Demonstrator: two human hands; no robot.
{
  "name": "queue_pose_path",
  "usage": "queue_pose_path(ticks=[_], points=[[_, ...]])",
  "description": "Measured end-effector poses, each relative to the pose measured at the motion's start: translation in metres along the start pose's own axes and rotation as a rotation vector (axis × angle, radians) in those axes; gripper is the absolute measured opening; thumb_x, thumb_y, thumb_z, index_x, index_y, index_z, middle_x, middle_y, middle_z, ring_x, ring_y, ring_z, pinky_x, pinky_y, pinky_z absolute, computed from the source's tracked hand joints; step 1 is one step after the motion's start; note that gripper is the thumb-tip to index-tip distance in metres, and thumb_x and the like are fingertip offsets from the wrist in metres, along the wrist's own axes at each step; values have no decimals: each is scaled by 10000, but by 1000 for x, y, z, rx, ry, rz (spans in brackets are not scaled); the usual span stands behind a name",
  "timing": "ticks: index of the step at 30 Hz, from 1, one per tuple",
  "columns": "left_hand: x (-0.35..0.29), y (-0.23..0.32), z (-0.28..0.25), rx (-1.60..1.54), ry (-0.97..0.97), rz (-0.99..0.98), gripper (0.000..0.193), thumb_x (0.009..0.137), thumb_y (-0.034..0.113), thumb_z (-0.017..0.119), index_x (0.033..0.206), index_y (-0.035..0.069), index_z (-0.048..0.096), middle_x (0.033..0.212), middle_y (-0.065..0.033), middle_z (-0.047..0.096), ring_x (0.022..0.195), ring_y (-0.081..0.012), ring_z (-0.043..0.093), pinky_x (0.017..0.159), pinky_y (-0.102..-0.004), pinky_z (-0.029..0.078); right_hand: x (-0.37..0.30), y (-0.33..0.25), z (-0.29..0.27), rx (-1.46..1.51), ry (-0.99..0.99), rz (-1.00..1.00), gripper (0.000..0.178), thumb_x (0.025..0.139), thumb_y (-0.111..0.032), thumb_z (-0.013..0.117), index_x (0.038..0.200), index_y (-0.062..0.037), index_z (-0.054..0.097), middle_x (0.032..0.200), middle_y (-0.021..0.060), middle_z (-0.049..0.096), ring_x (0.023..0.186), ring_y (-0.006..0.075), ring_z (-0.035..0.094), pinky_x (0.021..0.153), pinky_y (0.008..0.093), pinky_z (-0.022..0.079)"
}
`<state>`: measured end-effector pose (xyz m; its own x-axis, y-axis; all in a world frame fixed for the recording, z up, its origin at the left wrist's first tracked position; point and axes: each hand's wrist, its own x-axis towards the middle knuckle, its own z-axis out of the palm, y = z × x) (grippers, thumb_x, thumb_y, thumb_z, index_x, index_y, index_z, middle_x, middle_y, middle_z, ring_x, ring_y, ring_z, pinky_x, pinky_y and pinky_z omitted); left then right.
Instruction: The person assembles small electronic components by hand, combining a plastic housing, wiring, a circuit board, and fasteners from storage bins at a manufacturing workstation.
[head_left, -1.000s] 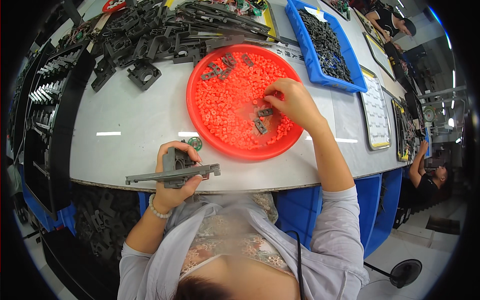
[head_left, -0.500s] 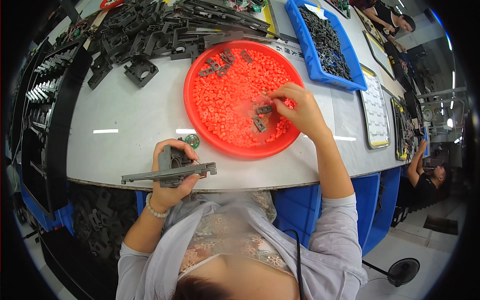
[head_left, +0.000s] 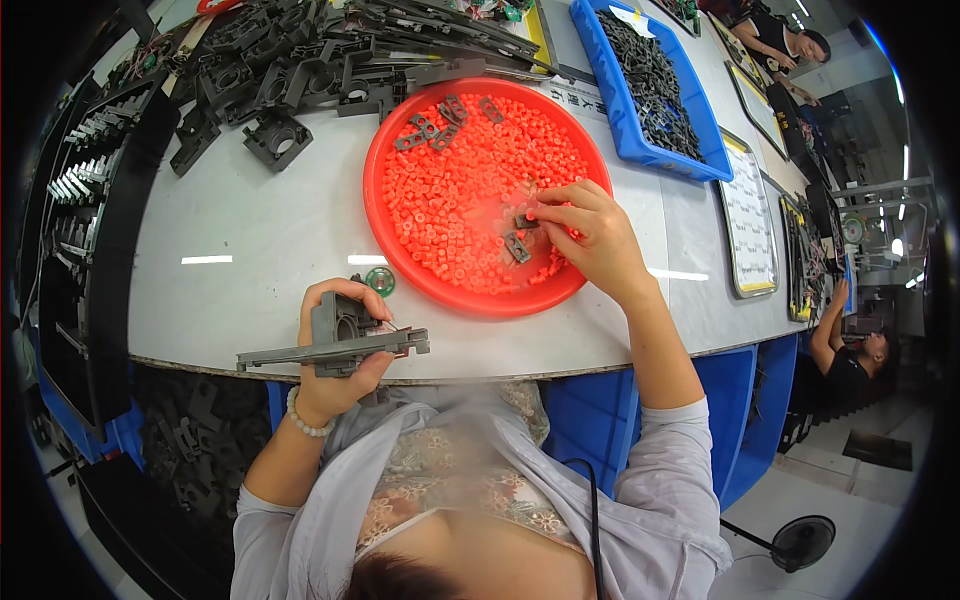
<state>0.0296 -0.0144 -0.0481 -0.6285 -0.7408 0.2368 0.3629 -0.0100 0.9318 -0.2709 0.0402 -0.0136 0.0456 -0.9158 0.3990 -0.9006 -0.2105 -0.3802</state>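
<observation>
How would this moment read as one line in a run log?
left hand: holds grey part | right hand: at small dark piece in red tray, grip unclear | nearby: green disc, blue bin of dark parts

Glare streaks the brightly lit tabletop [head_left: 270, 220].

- lower right?
- a round black fan [head_left: 803, 543] on a pale, smooth floor [head_left: 855, 508].
- higher up that side?
- a person in a black short-sleeved top [head_left: 843, 378].
- far left?
- a long black rack [head_left: 125, 250] holding rows of slim, silvery pieces [head_left: 75, 185].
</observation>
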Motion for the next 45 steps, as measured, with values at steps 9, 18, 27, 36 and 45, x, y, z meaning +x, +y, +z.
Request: queue_pose_path(ticks=[9, 18, 27, 36, 45], points=[[0, -2, -2, 3, -10, 25, 528, 701, -28, 639, 1136, 24, 345, 956, -124, 474, 890, -194, 511, 764, -351, 539, 10, -1, -9, 23, -47, 0, 151, 668, -14, 638, 806, -52, 687, 797, 62, 612, 784, 241, 567, 714, 339, 478], [0, -3, -2, 19, 3, 33, 530, 696, -24, 650, 1131, 19, 350, 948, -119, 479, 887, -189, 512, 772, -338, 525, -2, 3, -9, -32, -84, 16, 150, 658, -13, 643, 798, -48, 682, 828, 53, 616, 795, 237, 563, 719, 349, 476], [1, -3, 0, 17, 1, 38, 519, 697, -39, 644, 1121, 16, 351, 943, -120, 476, 880, -186, 514, 747, -327, 531, -2, -1, -6, -21, -69, 1, 169, 659, -15, 648, 824, -43, 668, 837, 55, 618, 800, 238, 561, 708, 342, 478], [0, -2, -2, 8, 16, 18, 528, 691, -24, 647, 1127, 22, 354, 937, -115, 486, 887, -192, 511, 818, -342, 481, 3, 3, -2, 0, -74, -47, 157, 661, 21, 646, 813, -15, 666, 838, 70, 620, 787, 234, 565, 689, 331, 480], [1, -3, -2, 16, 15, 26, 528, 694, -5, 653, 1129, 26, 356, 933, -109, 491, 886, -186, 506, 829, -341, 467, -1, 3, -7, -82, -88, -94, 169, 636, 19, 666, 803, -10, 669, 835, 70, 623, 774, 239, 569, 686, 331, 482]])
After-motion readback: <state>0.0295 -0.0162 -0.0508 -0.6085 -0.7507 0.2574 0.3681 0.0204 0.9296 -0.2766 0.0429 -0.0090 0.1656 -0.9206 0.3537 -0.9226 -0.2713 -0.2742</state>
